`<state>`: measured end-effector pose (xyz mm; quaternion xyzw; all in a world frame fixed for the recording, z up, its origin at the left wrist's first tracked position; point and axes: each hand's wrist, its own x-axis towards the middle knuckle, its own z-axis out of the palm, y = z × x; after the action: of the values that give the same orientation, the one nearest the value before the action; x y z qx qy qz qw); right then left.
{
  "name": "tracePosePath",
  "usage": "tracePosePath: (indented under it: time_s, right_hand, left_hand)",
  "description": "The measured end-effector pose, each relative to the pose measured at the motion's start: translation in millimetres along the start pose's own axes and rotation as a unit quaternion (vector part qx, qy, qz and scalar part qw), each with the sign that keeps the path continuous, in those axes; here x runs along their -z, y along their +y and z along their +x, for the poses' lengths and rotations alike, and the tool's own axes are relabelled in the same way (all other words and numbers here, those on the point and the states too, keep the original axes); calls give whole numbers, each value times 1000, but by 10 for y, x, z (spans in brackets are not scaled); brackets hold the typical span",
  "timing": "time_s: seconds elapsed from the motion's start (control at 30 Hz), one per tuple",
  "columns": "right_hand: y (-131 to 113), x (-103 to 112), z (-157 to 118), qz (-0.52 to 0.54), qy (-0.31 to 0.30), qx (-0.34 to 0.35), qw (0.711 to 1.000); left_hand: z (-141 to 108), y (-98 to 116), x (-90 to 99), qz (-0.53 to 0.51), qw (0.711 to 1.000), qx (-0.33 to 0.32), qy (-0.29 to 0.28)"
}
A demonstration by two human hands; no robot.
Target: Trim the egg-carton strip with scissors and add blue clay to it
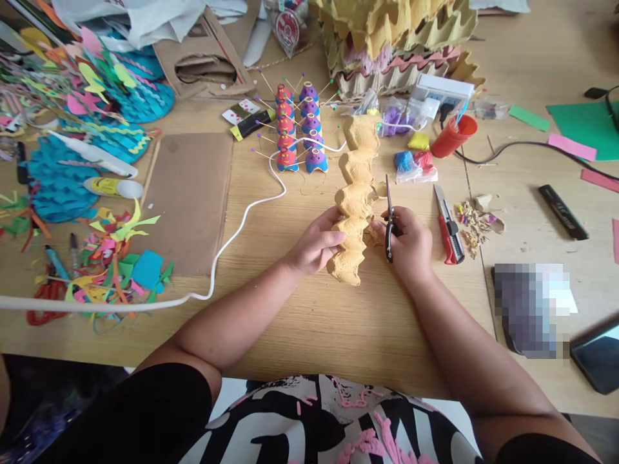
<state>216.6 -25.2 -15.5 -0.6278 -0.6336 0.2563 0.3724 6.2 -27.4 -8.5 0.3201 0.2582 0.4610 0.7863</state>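
Over the pale wooden table [290,335], my left hand [315,246] pinches a long, bumpy, tan-yellow egg-carton strip [358,205] between thumb and fingers toward its near end, and my right hand [411,248], just beside it, is curled firmly around dark-handled metal scissors [389,225] with their blades pointing away from me. To the right of that hand lies a red-and-black utility knife [449,231]; farther off stand two rows of painted cardboard cups [286,125], red and purple over blue, and beyond them rises a stack of yellowish and pink egg trays [391,38].
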Motion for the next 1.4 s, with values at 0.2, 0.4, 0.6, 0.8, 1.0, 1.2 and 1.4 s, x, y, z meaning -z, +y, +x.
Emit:
tracePosePath:
  time_s: [0.2,0.4,0.6,0.8,1.0,1.2,1.4]
  right_hand:
    - [-71,21,-33,-83,11,27,996]
    - [-96,47,-38,-97,1,27,995]
    - [-20,29,-13,-56,1,10,998]
    - [46,17,-24,-19,37,9,999]
    - [83,9,-12,55,24,-8,998]
    - [51,5,-15,70,14,-16,997]
    - [68,12,-13,55,24,-16,998]
  left_hand:
    - [0,-5,19,12,1000,10,2]
    - [3,0,9,24,1000,6,-13]
    - [25,-57,31,49,999,-21,-9]
    - [26,-96,21,100,994,-8,-38]
    - [11,-92,4,130,991,-15,-33]
    - [2,-90,14,136,989,-35,-42]
    - [6,-98,15,144,988,-27,-45]
